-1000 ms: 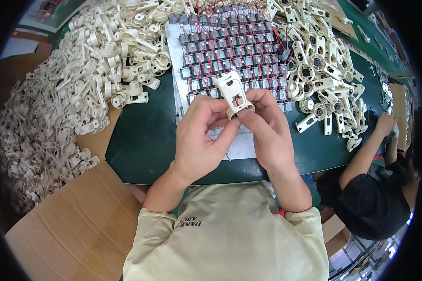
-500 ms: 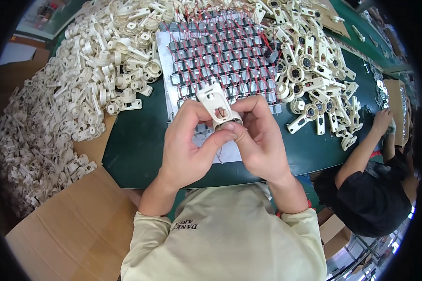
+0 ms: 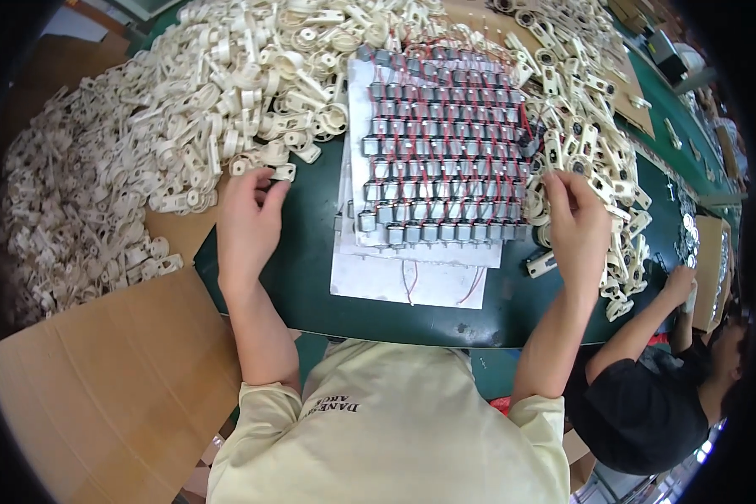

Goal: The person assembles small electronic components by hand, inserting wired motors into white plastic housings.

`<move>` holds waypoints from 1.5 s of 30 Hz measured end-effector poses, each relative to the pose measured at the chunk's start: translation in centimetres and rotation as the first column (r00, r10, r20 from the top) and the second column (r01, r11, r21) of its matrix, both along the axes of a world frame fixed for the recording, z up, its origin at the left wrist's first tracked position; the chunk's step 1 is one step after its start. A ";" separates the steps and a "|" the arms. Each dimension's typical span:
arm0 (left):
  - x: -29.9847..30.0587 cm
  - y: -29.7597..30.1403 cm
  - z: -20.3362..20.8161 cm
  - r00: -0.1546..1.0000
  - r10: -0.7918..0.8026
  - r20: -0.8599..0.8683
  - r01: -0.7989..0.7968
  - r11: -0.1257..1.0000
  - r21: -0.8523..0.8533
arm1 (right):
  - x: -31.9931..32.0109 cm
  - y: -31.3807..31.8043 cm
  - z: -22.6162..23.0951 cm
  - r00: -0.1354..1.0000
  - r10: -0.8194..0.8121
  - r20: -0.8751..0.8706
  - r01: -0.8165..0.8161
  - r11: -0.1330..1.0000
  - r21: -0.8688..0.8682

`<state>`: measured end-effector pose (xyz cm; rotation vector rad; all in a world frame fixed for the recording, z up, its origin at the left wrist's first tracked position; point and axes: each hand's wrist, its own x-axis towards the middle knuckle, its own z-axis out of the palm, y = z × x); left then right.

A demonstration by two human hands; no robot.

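Observation:
My left hand (image 3: 250, 220) is at the near edge of the left pile, thumb and fingers apart, close by a cream plastic housing (image 3: 284, 171). Whether a fingertip touches that housing is hard to see. Over at the right pile of cream housings (image 3: 596, 155), some with black round inserts, my right hand (image 3: 578, 227) has its thumb and fingers slightly apart, with nothing visible between them. Between my hands, rows of small grey motors (image 3: 445, 189) with red wires stand on white sheets (image 3: 361, 281).
A large heap of cream parts (image 3: 176, 109) fills the left side. A cardboard flap (image 3: 118, 378) rises at the lower left. Green tabletop (image 3: 311, 244) shows around the sheets. At the right, a person in black (image 3: 655, 403) works beside a small box (image 3: 712, 269).
My hands were together at the middle around a cream housing. They have parted, left to the left pile and right to the right pile, and that housing is out of my left hand.

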<state>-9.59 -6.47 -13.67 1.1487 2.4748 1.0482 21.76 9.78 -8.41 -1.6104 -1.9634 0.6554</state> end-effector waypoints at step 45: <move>0.8 0.4 3.3 0.994 -0.090 0.064 0.066 0.950 0.304 | 5.9 -2.6 -5.4 0.878 0.120 -0.464 -0.209 0.967 -0.145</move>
